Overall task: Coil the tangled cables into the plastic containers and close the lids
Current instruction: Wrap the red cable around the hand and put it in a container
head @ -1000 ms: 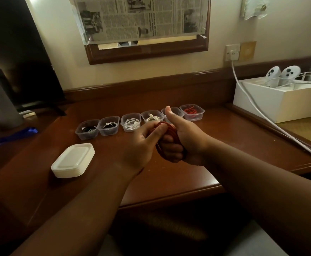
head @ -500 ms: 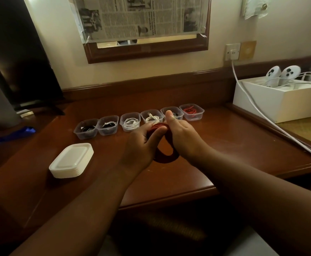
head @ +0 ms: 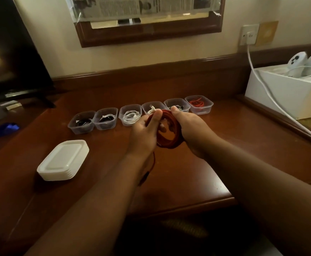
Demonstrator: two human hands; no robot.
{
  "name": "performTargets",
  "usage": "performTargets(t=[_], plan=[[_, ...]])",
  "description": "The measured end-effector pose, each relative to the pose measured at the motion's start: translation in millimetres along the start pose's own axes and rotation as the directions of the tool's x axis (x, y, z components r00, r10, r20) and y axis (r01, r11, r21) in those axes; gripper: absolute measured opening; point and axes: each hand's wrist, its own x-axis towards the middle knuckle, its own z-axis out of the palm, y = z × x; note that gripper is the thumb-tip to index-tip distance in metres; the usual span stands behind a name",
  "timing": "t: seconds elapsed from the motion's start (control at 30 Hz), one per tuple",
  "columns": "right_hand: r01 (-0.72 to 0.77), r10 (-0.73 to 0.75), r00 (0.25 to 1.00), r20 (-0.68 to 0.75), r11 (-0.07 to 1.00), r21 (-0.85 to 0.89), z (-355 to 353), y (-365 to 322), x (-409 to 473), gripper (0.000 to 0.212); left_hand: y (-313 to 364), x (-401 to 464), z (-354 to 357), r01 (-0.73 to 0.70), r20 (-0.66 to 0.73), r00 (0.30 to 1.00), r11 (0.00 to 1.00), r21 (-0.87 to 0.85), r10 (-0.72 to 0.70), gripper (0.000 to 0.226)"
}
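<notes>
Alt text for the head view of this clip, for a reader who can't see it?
Both hands, left hand and right hand, hold a coiled red cable above a wooden desk. Behind them stands a row of six open plastic containers with cables inside; a stack of white lids sits to the left.

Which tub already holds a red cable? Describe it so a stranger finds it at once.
On the wooden desk a row of six clear plastic tubs runs below the wall frame. Take the rightmost tub, nearest the white box. It alone holds a red cable; the others hold black or white ones.
</notes>
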Motion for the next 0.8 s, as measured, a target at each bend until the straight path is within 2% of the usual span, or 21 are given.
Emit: performTargets(t=[0.07,0.13,0.23,0.3,0.37,0.5,0.63,0.73,0.8], plan=[[-0.062,0.057,0.998,0.034,0.985,0.16,-8,5,17,0.041,-8,14,8,0.004,-0.051,0.999,1.0,0.009,-0.003,0.031],[-0.13,0.102,0.991,0.09,0.905,0.405,-10,10,32,0.037,-15,30,20,0.023,-0.148,0.989,1.0,-0.008,-0.024,0.032],[-0.123,0.122,0.992,0.039,0.821,0.557,-6,23,62,0.034,-28,55,36,0.104,-0.327,0.936,0.989,-0.106,-0.134,0.037],[-0.102,0.121,0.993,0.005,0.819,0.565,-1,29,80,0.038,-40,67,46,0.145,-0.392,0.898,0.976,-0.164,-0.2,0.036],[-0.094,0.118,0.993,-0.007,0.825,0.558,2,34,96,0.036,-51,72,54,0.185,-0.396,0.889,0.971,-0.152,-0.231,0.036],[0.018,0.016,0.998,-0.068,0.886,0.462,-7,43,121,0.028,-68,79,57,0.129,-0.294,0.943,0.985,-0.111,-0.157,0.023],[0.13,-0.092,0.991,-0.102,0.871,0.474,-20,53,135,0.015,-78,76,54,0.098,-0.152,0.982,0.989,-0.108,-0.114,0.022],[0.144,-0.095,0.987,-0.127,0.871,0.469,-21,57,137,0.015,-83,76,52,0.075,-0.142,0.987,0.996,-0.049,-0.081,0.021],[0.097,-0.05,0.992,-0.116,0.888,0.449,-22,58,135,0.02,-85,76,52,0.049,-0.15,0.988,0.999,0.024,-0.045,0.014]])
